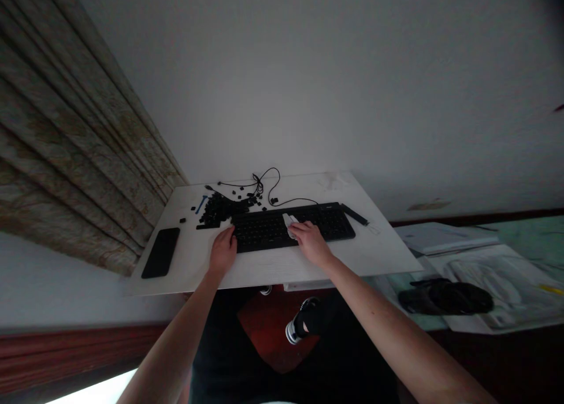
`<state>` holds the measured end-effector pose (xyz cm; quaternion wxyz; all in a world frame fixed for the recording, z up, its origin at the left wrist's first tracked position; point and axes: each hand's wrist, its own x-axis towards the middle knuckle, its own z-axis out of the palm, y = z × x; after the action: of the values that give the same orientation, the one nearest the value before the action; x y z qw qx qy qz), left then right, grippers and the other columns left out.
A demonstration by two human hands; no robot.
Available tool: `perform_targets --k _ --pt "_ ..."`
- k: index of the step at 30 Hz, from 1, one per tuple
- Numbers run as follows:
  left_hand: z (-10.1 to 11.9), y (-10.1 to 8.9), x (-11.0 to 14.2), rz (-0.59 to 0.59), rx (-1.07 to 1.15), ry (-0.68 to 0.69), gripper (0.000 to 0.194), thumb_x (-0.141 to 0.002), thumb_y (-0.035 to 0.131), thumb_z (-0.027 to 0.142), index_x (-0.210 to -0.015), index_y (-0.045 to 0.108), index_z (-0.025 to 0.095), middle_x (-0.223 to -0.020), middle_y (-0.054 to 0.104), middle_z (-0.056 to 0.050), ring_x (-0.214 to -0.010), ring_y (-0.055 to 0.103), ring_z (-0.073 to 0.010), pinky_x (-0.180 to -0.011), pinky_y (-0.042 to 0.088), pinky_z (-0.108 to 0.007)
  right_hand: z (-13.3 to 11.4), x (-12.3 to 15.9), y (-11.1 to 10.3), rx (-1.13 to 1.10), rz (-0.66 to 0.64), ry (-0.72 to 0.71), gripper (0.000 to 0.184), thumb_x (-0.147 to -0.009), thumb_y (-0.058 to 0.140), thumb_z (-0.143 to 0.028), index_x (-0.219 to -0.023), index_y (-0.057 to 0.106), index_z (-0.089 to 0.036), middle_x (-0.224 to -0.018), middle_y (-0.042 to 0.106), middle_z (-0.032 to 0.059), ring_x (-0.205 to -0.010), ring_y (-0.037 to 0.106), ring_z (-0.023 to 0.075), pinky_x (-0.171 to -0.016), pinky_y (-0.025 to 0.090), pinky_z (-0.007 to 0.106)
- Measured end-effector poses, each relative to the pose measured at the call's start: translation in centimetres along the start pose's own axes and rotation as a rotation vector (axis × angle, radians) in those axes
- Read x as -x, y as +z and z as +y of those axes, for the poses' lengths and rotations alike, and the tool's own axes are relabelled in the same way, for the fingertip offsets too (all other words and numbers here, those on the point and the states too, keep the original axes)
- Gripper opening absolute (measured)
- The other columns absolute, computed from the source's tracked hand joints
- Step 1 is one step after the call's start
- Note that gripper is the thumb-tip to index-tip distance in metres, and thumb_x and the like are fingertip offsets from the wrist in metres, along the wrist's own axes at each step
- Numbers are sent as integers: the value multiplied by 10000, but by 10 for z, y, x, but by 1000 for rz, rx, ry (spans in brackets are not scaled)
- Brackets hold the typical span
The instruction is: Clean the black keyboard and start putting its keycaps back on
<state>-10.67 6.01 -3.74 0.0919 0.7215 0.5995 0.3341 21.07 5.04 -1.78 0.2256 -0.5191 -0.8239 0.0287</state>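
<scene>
A black keyboard [259, 228] lies across the white desk, its keycaps apparently pulled off. My left hand [224, 248] grips the keyboard's left end, with a small white bit showing by the fingertips. In my right hand [311, 239] is a white wipe or tissue [289, 221], pressed on the keyboard right of its middle; the fingers are closed around it. Behind the left end rises a heap of loose black keycaps [218, 207], with several more scattered nearby. A blue tool [201, 204] rests at the left of that heap.
A black phone [161, 252] lies at the desk's left. The cable [278, 181] loops behind the keyboard. Right of the keyboard are a dark bar-shaped piece [355, 214] and a thin wire tool [373, 228]. A curtain [88, 128] hangs at the left; a black bag [445, 296] lies at the right.
</scene>
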Motion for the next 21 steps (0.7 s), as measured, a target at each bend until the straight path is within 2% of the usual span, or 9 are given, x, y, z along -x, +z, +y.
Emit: perform_targets --k 2,5,8,10,13,16,19,21 --pt "-1 -2 -4 19 15 -12 369 -934 433 198 -1241 637 168 -1289 656 -108 -1214 608 -245 -1106 468 -470 20 14 -8 49 -9 12 398 -904 491 -64 -1193 701 -240 -1301 668 70 -971 562 258 -854 447 414" --pt "8 1 -10 96 -19 -38 345 -934 427 199 -1181 664 157 -1262 657 -127 -1219 598 -265 -1100 467 -490 62 45 -26 116 5 73 409 -907 470 -73 -1215 695 -220 -1328 656 75 -968 574 270 -863 459 429" --pt "41 18 -11 144 -60 40 345 -932 453 204 -1210 651 158 -1311 625 -138 -1253 568 -282 -1115 443 -512 98 74 -43 168 44 156 426 -889 454 -67 -1214 703 -181 -1304 669 100 -981 594 290 -875 465 445" --pt "77 39 -8 84 -67 164 357 -933 464 196 -1246 633 170 -1342 611 -132 -1265 559 -273 -1140 408 -520 109 82 -51 176 72 200 439 -871 440 -54 -1199 713 -160 -1264 689 116 -978 606 292 -888 467 447" --pt "137 76 -4 -77 -65 361 386 -937 464 180 -1298 602 181 -1369 607 -112 -1302 537 -243 -1182 352 -504 98 76 -52 128 125 227 469 -856 414 -32 -1195 714 -154 -1220 707 114 -985 611 281 -920 466 439" --pt "178 107 -3 -173 -83 436 391 -955 469 220 -1327 585 188 -1399 596 -102 -1339 508 -238 -1203 314 -501 71 60 -42 67 130 196 516 -855 424 -22 -1277 668 -192 -1293 675 84 -1037 590 270 -925 466 434" --pt "190 122 -5 -220 -119 443 396 -975 437 228 -1342 576 180 -1401 601 -96 -1365 487 -237 -1215 284 -501 57 54 -36 101 3 136 507 -866 458 -36 -1302 649 -210 -1387 615 72 -1050 574 276 -885 469 442" --pt "189 125 -5 -235 -135 446 400 -985 420 235 -1351 572 178 -1411 594 -93 -1374 478 -234 -1217 279 -493 66 62 -39 154 -34 150 493 -870 462 -41 -1298 650 -198 -1410 596 79 -1054 571 289 -874 470 455"
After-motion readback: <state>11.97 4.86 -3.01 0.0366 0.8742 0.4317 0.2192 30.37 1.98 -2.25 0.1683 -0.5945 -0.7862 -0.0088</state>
